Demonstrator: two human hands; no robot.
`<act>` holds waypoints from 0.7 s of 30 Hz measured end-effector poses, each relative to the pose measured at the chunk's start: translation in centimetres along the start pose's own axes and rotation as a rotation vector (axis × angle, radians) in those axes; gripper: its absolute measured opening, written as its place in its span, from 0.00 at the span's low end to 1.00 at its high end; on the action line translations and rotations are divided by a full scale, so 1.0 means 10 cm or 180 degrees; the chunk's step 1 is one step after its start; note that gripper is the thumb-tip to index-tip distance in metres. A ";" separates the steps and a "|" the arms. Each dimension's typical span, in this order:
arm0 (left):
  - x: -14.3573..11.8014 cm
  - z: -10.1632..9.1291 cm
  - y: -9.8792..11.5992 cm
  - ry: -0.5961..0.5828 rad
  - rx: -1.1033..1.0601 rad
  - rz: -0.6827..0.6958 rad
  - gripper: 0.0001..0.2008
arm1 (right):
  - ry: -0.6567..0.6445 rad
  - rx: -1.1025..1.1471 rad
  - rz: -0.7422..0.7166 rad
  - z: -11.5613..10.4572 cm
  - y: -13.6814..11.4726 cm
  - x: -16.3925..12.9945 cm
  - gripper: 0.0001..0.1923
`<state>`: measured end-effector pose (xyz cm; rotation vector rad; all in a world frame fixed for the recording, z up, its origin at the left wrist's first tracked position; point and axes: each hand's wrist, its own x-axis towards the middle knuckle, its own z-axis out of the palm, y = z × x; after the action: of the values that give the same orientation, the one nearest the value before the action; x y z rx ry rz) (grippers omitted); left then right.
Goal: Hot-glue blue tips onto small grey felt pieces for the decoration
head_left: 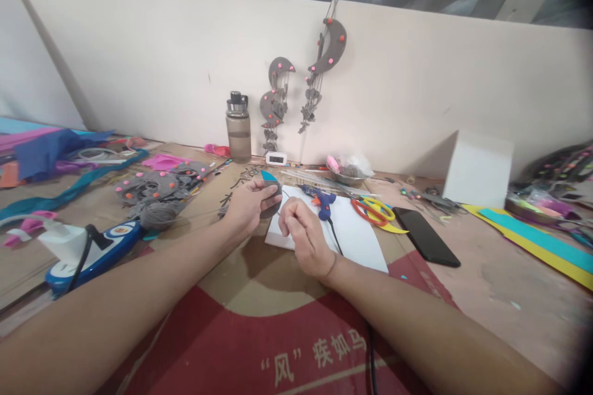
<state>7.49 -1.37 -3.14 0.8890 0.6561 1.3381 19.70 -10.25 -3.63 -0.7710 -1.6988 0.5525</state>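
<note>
My left hand (245, 207) grips a small curved piece wrapped in grey yarn (273, 200), with a bare blue tip showing at its top. Just to the right, my right hand (304, 237) is closed, its fingers curled together. A thin grey strand runs from the wrapped piece toward those fingers; its end is hidden in them. A ball of grey yarn (161, 215) lies left of my hands, and a strand stretches from it toward the left hand. Behind the right hand, a blue glue gun (326, 203) rests on a white board (365, 250).
Red-handled scissors (368, 215), yellow-handled scissors (382, 207) and a black phone (427, 237) lie right. Finished grey crescents (151, 188) and a power strip (99, 253) sit left. A water bottle (239, 133) stands by the wall, where crescent hangings (334, 49) hang.
</note>
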 end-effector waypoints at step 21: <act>-0.04 0.00 -0.02 -0.1119 0.0393 -0.0252 0.21 | 0.1087 0.0970 0.1275 -0.03 0.45 0.17 0.18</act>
<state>7.57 -1.73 -3.35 1.1538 0.4967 1.0447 20.64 -5.92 -5.60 -0.9267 -1.1173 0.8779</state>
